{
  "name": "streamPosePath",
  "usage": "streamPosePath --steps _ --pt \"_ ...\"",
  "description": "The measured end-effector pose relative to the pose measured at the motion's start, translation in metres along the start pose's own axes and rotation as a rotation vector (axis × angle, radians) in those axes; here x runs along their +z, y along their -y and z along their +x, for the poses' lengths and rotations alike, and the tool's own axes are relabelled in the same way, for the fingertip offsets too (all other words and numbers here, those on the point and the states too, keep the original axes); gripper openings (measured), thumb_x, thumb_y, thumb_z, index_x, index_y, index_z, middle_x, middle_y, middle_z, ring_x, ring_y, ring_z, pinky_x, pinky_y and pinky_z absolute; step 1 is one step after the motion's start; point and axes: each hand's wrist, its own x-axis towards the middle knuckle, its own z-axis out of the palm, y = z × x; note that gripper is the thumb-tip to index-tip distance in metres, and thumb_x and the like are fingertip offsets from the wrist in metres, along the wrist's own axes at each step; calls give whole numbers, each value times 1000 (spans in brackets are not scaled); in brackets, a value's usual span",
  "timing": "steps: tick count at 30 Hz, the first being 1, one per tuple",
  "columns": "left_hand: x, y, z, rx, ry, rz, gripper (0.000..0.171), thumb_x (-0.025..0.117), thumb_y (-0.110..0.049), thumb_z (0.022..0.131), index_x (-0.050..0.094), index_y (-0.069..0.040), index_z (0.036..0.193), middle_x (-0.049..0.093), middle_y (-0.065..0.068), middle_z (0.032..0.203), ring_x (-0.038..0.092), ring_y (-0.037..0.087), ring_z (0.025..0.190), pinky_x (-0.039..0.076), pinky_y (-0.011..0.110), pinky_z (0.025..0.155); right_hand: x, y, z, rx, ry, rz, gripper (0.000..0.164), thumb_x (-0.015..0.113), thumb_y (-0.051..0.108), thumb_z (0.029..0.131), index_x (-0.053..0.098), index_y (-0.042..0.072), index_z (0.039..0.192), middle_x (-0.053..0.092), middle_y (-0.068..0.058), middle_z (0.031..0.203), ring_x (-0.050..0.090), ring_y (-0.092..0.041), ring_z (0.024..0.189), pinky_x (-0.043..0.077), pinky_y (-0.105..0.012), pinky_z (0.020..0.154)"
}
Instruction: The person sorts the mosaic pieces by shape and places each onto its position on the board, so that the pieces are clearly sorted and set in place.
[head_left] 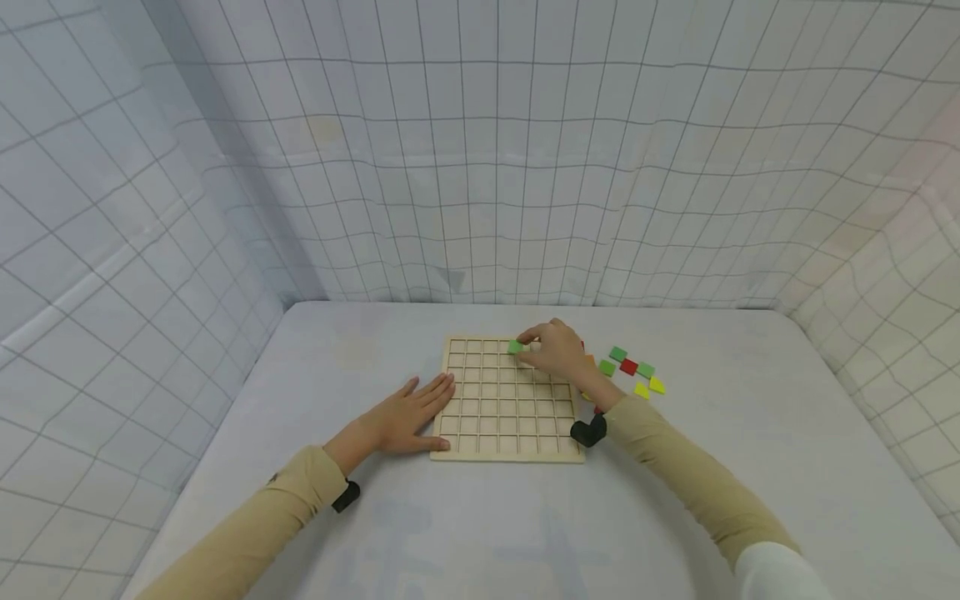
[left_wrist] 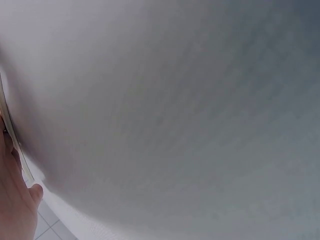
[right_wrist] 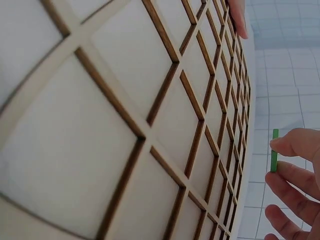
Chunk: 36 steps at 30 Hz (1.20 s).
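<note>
A square wooden grid board lies flat on the table. Over its far edge, my right hand pinches a thin green square tile between thumb and fingers. In the right wrist view the green tile is seen edge-on, held apart from the grid board. My left hand rests on the board's left edge with fingers straight and thumb spread. Only part of the left hand shows in the left wrist view, beside the board's edge.
Right of the board lie several loose tiles: green ones, a red one and yellow pieces. The right forearm partly hides some others. White gridded cloth hangs behind the table and along both sides.
</note>
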Motion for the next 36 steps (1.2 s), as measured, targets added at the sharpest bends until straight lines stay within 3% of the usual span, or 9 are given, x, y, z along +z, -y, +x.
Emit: streamPosePath --steps 6,11,23,31,36 --pt "-2 -1 -2 2 5 -11 94 39 -69 91 7 -7 155 2 9 163 4 25 151 9 55 119 6 4 9 -19 -7 -2 26 73 26 82 77 12 103 74 -5 98 58 -21 84 45 -27 64" --pt "-2 -2 -3 -4 10 -8 94 38 -70 91 7 -8 155 2 9 163 4 24 151 10 55 119 11 9 13 -31 -4 28 26 74 26 82 77 11 102 74 -5 97 59 -22 86 46 -26 61" --pt "-2 -1 0 -18 16 -3 94 38 -70 91 5 -8 155 1 8 163 2 23 151 9 55 119 19 25 27 -51 -10 12 25 76 28 82 77 11 101 75 -4 98 61 -23 88 51 -32 71" --pt "-1 -1 1 -8 16 -11 95 38 -70 91 7 -7 155 2 9 163 4 25 151 9 56 119 20 35 34 -24 36 23 28 74 29 83 76 11 105 74 -5 101 61 -24 91 52 -34 75" --pt "-1 0 1 -7 10 2 95 36 -71 91 6 -8 155 1 8 163 3 24 151 10 55 119 27 30 40 -53 15 39 30 74 36 83 77 14 102 74 -2 98 59 -22 89 50 -33 73"
